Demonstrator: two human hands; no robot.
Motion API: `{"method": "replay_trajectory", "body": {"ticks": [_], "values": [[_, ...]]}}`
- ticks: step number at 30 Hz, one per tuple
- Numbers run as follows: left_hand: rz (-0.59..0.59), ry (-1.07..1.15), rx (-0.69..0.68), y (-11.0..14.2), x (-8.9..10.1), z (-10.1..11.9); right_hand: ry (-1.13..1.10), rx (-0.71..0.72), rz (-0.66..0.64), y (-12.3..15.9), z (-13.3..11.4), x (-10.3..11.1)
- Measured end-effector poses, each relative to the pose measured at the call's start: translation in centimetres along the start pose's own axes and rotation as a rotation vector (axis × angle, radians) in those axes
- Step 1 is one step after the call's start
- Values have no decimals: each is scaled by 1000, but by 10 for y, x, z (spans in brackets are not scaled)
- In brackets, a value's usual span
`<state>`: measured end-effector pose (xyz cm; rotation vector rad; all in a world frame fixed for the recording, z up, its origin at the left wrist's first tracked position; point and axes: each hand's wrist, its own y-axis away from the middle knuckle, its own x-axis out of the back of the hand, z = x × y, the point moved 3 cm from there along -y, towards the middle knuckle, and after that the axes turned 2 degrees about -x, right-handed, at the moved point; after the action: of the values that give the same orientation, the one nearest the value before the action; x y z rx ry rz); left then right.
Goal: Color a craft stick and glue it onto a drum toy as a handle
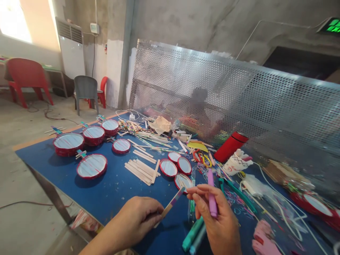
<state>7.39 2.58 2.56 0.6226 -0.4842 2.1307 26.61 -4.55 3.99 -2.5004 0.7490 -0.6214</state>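
Note:
My left hand (135,219) pinches a wooden craft stick (170,205) near its lower end. The stick tilts up to the right and bears purple and blue-teal colour near its upper end. A purple marker (212,196) is held in my right hand (219,219), between the fingers and slanting upward. My right fingertips are close to the stick's coloured end; whether they touch it I cannot tell. Below, two green and teal markers (191,236) lie beside my right hand. Plain craft sticks (139,171) lie side by side beyond my left hand.
Round red-rimmed pieces (91,166) with pale tops stand at the left; smaller round ones (168,167) are mid-table. Loose sticks, a red bottle (231,147), a paper cup (237,163) of markers, teal scissors-like handles and cords crowd the right. A perforated metal panel (170,78) borders the blue table.

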Motion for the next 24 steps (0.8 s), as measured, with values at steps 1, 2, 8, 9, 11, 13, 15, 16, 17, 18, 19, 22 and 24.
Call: {"method": "replay_trajectory", "body": {"ticks": [1,2,8,9,11,13,15,16,17,18,19,22,24], "values": [[-8,-18,-14,0,0,0,-59,-50,-7,-1,3,-1],[-14,-32,-25,0,0,0,-110,-100,-14,-1,5,-2],[-45,-56,-38,-3,-1,2,-232,-276,-44,0,13,-6],[-48,-59,-41,-4,-2,2,-238,-283,-50,0,13,-6],[-43,-57,-45,-3,-3,3,-211,-261,-36,-1,12,-5],[-6,-40,-27,-2,-2,3,-142,-191,23,-2,10,-2],[47,-17,-9,-1,-1,1,-92,-112,112,-1,7,2],[75,-7,-5,0,0,0,-90,-82,153,0,5,4],[96,4,-11,0,1,-1,-105,-54,185,1,2,6],[113,18,-16,0,1,-2,-128,-32,203,2,0,7],[137,25,-22,1,2,-4,-150,-13,204,4,-2,7],[199,62,-18,1,5,-10,-201,32,137,7,-7,5],[242,81,-30,0,6,-12,-219,31,108,7,-6,5]]}}
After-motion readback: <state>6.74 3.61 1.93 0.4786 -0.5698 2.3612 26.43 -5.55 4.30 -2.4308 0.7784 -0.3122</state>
